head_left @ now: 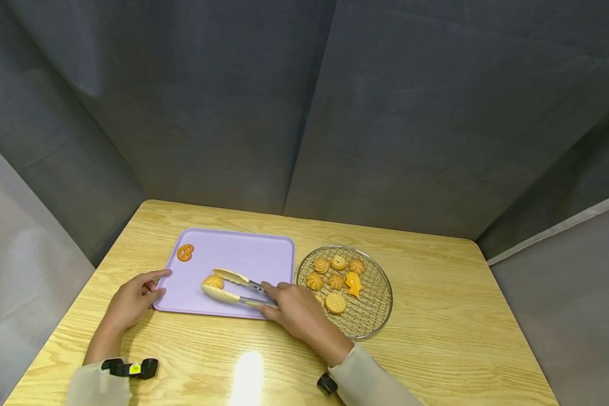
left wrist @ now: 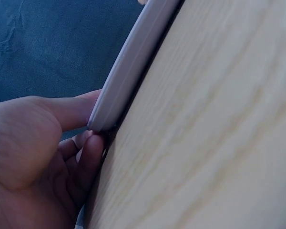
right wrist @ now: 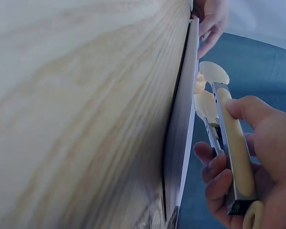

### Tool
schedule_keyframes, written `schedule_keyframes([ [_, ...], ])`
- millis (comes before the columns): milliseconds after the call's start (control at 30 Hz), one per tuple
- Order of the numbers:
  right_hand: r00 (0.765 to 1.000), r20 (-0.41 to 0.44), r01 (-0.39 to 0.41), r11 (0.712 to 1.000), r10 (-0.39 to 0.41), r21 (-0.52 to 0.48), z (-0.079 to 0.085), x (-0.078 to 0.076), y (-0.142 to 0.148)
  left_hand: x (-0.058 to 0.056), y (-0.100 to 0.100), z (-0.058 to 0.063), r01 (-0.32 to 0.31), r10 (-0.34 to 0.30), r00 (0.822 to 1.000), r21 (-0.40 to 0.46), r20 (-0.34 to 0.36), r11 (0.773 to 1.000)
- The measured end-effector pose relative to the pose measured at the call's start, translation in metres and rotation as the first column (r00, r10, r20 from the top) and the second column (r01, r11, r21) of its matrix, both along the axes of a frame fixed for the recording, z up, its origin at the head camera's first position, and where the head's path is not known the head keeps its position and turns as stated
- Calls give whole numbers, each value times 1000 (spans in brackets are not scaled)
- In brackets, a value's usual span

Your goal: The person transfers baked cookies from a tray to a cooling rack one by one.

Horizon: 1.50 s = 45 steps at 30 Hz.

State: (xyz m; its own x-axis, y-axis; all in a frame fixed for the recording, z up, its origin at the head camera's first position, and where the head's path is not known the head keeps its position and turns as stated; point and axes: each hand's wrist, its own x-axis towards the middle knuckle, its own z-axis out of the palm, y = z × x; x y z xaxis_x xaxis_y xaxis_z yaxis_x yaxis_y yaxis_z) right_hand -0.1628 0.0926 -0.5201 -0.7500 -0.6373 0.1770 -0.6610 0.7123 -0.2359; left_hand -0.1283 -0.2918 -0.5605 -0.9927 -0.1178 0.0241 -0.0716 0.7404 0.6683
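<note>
A light purple tray (head_left: 256, 251) lies on the left part of the table. My left hand (head_left: 133, 299) holds its left edge near the front corner; in the left wrist view the thumb and fingers pinch the tray rim (left wrist: 115, 90). With my right hand (head_left: 299, 310) I grip a pair of tongs (right wrist: 237, 148) with cream-coloured tips and metal arms. Between the tong tips, low over the tray, is a round ridged cookie (head_left: 214, 281); whether both tips touch it I cannot tell. A brown pretzel (head_left: 185, 252) lies in the tray's far left corner.
Right of the tray sits a round wire rack (head_left: 378, 307) bearing several cookies, among them a fish-shaped one (head_left: 353, 283) and a round flat one (head_left: 335, 303). The wooden table (head_left: 446, 316) ends at grey curtains (head_left: 385, 141) behind and at both sides.
</note>
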Motion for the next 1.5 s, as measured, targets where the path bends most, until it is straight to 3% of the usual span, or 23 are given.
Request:
schedule_keyframes([
  [467, 997, 22, 75, 994, -73, -86, 2, 22, 47, 0, 0, 0, 4, -4, 1000, 12, -1, 1000],
  [800, 987, 41, 162, 973, -157, -166, 3, 38, 92, 0, 1, -1, 4, -4, 1000, 13, 6, 1000],
  [1067, 950, 134, 302, 935, -281, -184, 4, 50, 124, 1, 0, 0, 2, -2, 1000, 14, -4, 1000],
  [1300, 914, 219, 385, 901, -342, -198, -3, 65, 155, 1, 1, -1, 5, -5, 1000, 16, -3, 1000],
  [1500, 892, 199, 442, 875, -406, -197, -4, 77, 183, 1, 1, 2, 0, 0, 1000, 3, -2, 1000],
])
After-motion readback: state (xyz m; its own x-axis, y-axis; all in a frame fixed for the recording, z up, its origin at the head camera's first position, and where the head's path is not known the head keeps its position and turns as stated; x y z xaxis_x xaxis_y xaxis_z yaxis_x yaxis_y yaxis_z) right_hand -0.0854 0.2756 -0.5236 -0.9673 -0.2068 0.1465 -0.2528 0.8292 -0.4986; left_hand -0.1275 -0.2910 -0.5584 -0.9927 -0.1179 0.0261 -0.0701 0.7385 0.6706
